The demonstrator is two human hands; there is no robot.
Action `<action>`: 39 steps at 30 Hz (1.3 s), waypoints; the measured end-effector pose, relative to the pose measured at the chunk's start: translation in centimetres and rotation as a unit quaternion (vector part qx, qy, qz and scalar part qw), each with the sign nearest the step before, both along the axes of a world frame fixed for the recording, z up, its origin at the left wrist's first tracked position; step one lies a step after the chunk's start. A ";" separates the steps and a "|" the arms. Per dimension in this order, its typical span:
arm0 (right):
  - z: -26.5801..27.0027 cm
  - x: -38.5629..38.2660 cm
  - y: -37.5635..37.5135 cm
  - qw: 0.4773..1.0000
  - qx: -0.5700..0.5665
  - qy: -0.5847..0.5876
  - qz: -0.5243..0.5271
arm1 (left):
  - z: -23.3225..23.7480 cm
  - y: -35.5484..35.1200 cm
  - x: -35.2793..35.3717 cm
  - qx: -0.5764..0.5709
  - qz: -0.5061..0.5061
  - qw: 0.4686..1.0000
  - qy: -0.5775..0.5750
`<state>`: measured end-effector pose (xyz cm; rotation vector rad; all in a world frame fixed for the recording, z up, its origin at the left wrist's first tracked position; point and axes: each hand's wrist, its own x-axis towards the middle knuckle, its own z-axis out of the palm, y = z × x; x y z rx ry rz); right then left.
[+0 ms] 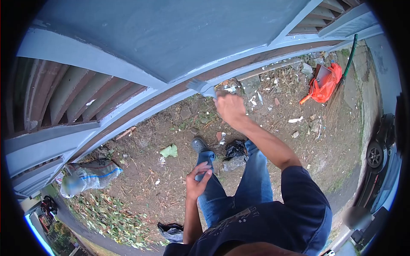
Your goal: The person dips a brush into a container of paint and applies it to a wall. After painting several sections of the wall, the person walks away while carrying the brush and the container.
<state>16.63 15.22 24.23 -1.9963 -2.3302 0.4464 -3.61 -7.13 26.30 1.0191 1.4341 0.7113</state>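
Note:
My right hand is closed round the handle of a paintbrush, its wide bristles coated in blue-grey paint. The bristles are right at the lower ledge of the wall, where a brown strip runs between blue-grey painted bands. Above the brush is a large smooth blue-grey panel. My left hand hangs low in front of my thigh, fingers loosely bent and apart, with nothing in it. Near my feet, a crumpled black plastic bag lies on the ground.
Slatted vents flank the panel. An orange plastic bag lies by a green-handled broom at right. A stuffed sack leans by the wall at left, near cut leaves. Rubble and paint flakes litter the soil. A dark car stands far right.

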 end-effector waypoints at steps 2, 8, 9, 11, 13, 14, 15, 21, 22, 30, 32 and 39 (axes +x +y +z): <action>0.6 -4.2 -1.6 0.999 0.017 0.007 0.043 | 0.0 -0.3 -0.8 0.009 0.022 1.000 0.005; 5.3 -2.8 -0.8 0.996 -0.021 0.086 0.001 | -0.3 -1.7 -2.9 -0.010 0.059 0.998 0.013; 4.9 -0.8 -0.5 0.996 0.005 0.080 -0.027 | -0.5 -1.7 -2.9 -0.008 0.060 0.998 0.019; 4.7 3.9 0.3 0.992 0.057 0.031 -0.110 | -0.9 -1.6 -2.6 -0.010 0.058 0.998 0.010; 4.1 9.1 1.2 0.980 0.087 -0.035 -0.173 | -0.9 -1.3 -1.8 -0.014 0.059 0.998 0.006; 3.8 11.6 1.9 0.973 0.098 -0.064 -0.200 | -1.1 -1.0 -1.3 -0.013 0.059 0.998 0.002; 3.5 13.8 2.3 0.964 0.107 -0.093 -0.225 | -1.2 -0.8 -0.9 -0.007 0.048 0.999 0.003; 3.4 19.5 4.3 0.940 0.161 -0.206 -0.219 | -1.6 -0.6 1.4 0.003 0.016 1.000 0.002; 4.0 19.1 4.1 0.940 0.161 -0.207 -0.220 | -1.8 -0.7 1.7 -0.002 0.015 1.000 -0.004; 4.9 7.3 2.3 0.994 0.032 -0.086 -0.063 | -2.4 -0.7 3.5 -0.013 -0.017 1.000 0.013; 5.4 4.9 2.4 0.999 0.001 -0.049 -0.019 | -2.4 -0.6 3.5 -0.009 -0.014 1.000 0.014; 3.5 -1.6 1.0 0.995 -0.001 0.072 0.069 | -3.0 -0.1 4.8 -0.010 -0.027 1.000 0.011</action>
